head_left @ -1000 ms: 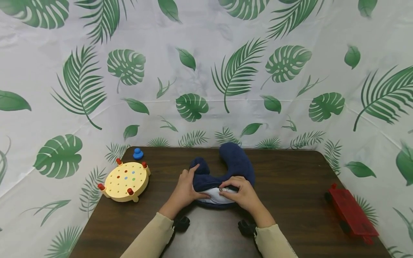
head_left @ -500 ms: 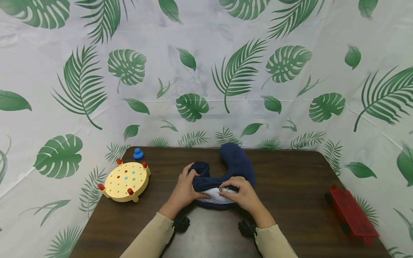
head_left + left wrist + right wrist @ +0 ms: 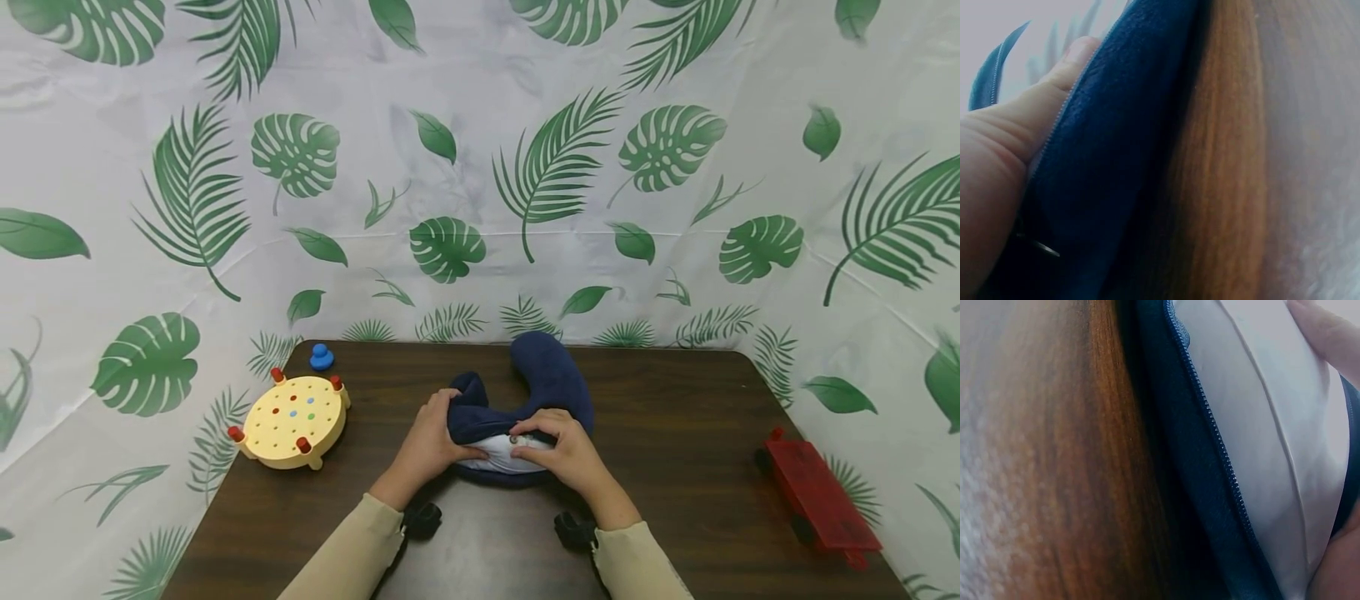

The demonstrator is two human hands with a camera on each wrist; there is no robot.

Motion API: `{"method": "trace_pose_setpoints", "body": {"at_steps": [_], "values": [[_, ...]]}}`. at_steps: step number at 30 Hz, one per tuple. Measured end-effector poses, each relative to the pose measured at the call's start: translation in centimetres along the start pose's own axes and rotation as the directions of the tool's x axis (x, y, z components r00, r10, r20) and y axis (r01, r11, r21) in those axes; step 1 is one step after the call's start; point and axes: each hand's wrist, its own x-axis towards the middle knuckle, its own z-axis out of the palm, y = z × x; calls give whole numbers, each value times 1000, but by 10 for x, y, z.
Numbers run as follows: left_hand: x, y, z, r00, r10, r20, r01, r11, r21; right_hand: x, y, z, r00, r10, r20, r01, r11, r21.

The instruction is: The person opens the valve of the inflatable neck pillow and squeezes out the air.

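The left hand (image 3: pixel 431 437) has a part-spread grip, centre of the head view: its thumb presses on the white inner (image 3: pixel 491 454) inside the zip (image 3: pixel 1215 428), its fingers round the navy cover. The right hand (image 3: pixel 566 450), just right of it, seems to pinch the white inner between thumb and fingertips, the gap small; its far fingers are hidden. Both hold the U-shaped neck pillow (image 3: pixel 557 379), low centre on the desk (image 3: pixel 675 433), its unheld arm curving up towards the desk's far edge. It should be light, soft and springy, hardly fragile; the lining looks slicker than the plush, so best held by the fabric beside the zip, clear of the teeth. A tiny dark mark near the right fingertips is too small to read; no brand or lettering is legible. Further out: a yellow pegboard (image 3: pixel 292 425) and blue knob (image 3: pixel 321 358) at left, a red wagon (image 3: pixel 821 496) lower right
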Motion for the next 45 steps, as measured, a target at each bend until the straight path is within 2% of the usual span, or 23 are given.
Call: {"method": "trace_pose_setpoints", "body": {"at_steps": [7,14,29,45], "values": [[0,3,-3,998,-47,41,48,999,-22,0,-2,-1,1000,15,0,-15,1000,4],[1,4,-3,997,-74,34,76,997,-32,1,-4,-1,1000,-3,-24,3,1000,2],[2,2,-4,999,-27,42,27,1000,-1,2,-6,-2,1000,14,-25,-13,1000,12],[3,-1,-2,999,-14,43,13,1000,11,2,-7,-1,999,13,-30,-13,1000,13]]}}
